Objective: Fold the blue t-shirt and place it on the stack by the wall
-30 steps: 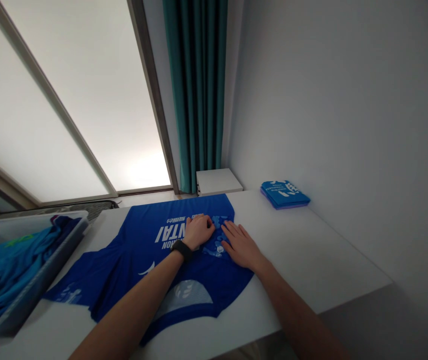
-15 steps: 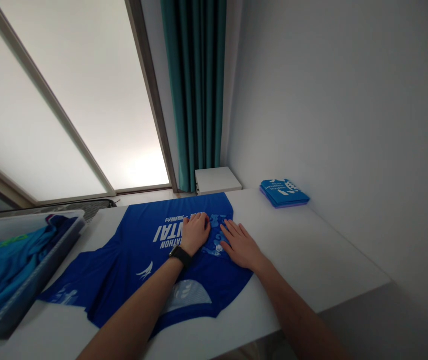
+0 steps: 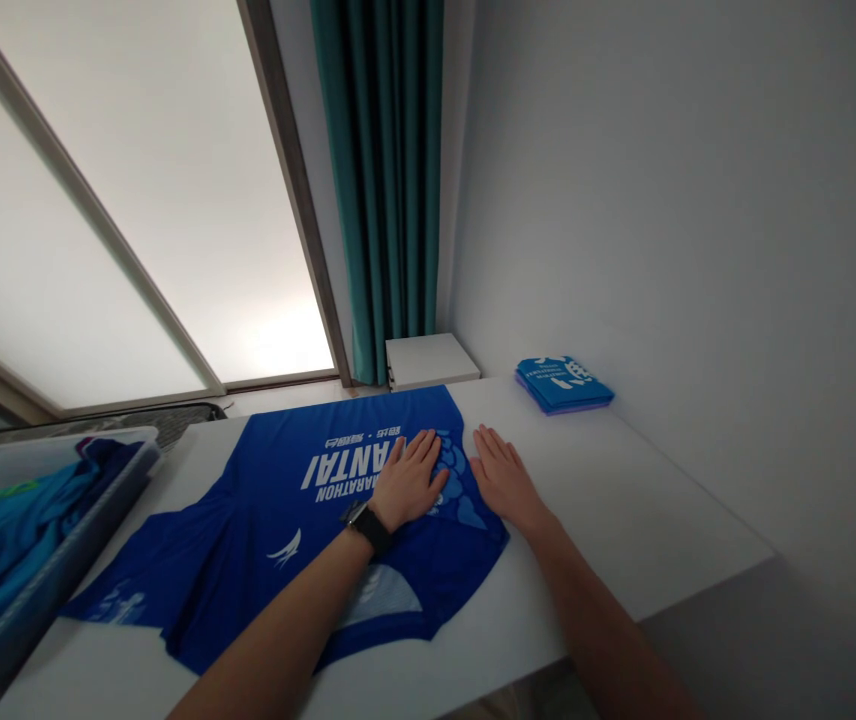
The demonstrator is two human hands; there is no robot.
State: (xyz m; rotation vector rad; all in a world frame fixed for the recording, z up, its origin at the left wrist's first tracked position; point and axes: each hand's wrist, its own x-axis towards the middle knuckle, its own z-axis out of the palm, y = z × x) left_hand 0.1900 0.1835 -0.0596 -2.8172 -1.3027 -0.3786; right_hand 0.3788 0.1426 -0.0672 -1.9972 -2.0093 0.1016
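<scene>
White tabletop (image 3: 623, 500) beneath a teal curtain (image 3: 383, 180), with a folded blue stack (image 3: 564, 384) at 2 o'clock and a clear plastic bin (image 3: 53, 580) of blue clothing (image 3: 8, 540) at 9 o'clock. Mid-table, a blue printed running shirt (image 3: 248, 500), spread flat: probably light, soft and slippery, best taken by its edges. Left hand (image 3: 409, 482) open on the shirt, right hand (image 3: 507, 482) open at its edge, neither gripping anything. Unlike the earlier frame: left hand flatter, hands wider apart, more white lettering (image 3: 330, 470) uncovered.
</scene>
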